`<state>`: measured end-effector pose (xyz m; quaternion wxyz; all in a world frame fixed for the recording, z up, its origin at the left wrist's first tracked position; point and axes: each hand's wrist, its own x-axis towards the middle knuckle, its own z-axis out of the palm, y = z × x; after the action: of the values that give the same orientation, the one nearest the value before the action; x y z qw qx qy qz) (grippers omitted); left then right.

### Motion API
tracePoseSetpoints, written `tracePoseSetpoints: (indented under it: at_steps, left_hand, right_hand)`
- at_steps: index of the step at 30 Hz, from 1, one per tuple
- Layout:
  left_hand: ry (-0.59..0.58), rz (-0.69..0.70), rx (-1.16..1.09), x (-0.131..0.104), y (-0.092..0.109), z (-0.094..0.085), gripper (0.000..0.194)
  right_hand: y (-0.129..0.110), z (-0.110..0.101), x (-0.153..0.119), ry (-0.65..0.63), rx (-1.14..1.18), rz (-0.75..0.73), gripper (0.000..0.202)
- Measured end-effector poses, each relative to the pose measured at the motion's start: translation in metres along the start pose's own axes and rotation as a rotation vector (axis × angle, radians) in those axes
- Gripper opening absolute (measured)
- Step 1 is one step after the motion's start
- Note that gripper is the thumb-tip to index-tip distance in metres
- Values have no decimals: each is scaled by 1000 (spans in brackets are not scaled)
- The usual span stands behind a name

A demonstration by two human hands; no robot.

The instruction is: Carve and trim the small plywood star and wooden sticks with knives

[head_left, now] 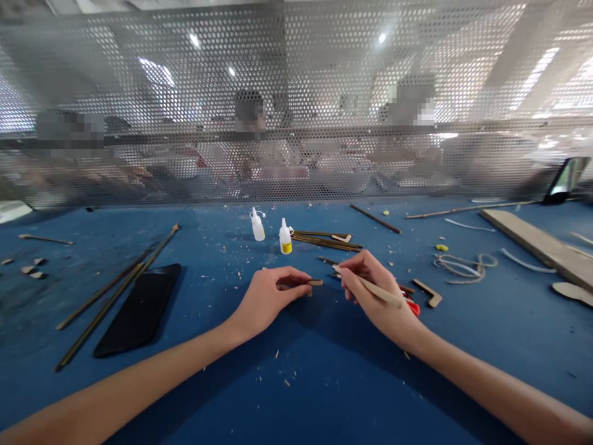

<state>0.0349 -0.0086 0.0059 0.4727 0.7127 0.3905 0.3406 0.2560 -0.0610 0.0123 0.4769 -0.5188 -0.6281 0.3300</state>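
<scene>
My left hand (278,296) is closed, pinching a small strip of wood or bamboo (316,282) whose pale end sticks out past the fingertips. My right hand (373,293), closed like a pen grip, holds a carving knife (382,293) with a light wooden handle. Its dark narrow blade points left, just above and apart from the strip. Partly hidden under the right hand is a tool with red handles (411,305). An L-shaped wooden piece (428,293) lies to its right.
Two white glue bottles (286,238) stand ahead, beside several thin bamboo sticks (328,241). At left lie a black phone (139,312) and long sticks (115,296). String (463,269) and a plank (532,244) lie right. A perforated metal screen (287,167) closes the back, people behind it.
</scene>
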Motion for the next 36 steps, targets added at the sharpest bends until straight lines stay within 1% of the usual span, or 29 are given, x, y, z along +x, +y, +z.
tracePoseSetpoints:
  at_steps: [3, 6, 9, 11, 13, 15, 17, 20, 24, 27, 33, 36]
  left_hand:
    - [-3, -21, 33, 0, -1, -2, 23]
    - [2, -18, 64, 0, 0, -2, 21]
    - [15, -2, 84, -1, 2, -1, 20]
    - [17, -4, 94, -1, 3, -1, 21]
    - [13, -3, 89, -2, 3, 0, 22]
    - [2, 8, 60, -2, 3, 1, 21]
    - [-4, 27, 42, -3, 2, 1, 21]
    - [9, 81, 105, -4, 1, 1, 19]
    - [34, 218, 262, -6, 2, 1, 16]
    - [27, 289, 291, -6, 2, 1, 15]
    - [20, 251, 264, -5, 3, 1, 14]
    - [7, 256, 281, -4, 4, 2, 15]
  right_hand:
    - [0, 0, -2, -35, 27, 0, 19]
    - [0, 0, -3, -85, 8, 3, 17]
    - [1, -1, -3, -82, -10, 30, 18]
    - [0, -1, -2, -94, 28, 66, 20]
    - [-2, -2, 0, -120, 57, 90, 18]
    - [-3, -3, 2, -117, 29, 88, 16]
    - [-4, -3, 3, -83, 13, 71, 20]
    - [-1, 0, 3, -57, 118, 91, 30]
    - [1, 3, 2, -70, 226, 142, 34]
    - [1, 3, 1, -104, 229, 129, 34]
    - [-1, 3, 0, -131, 211, 120, 33]
    - [-1, 4, 1, -145, 196, 134, 33]
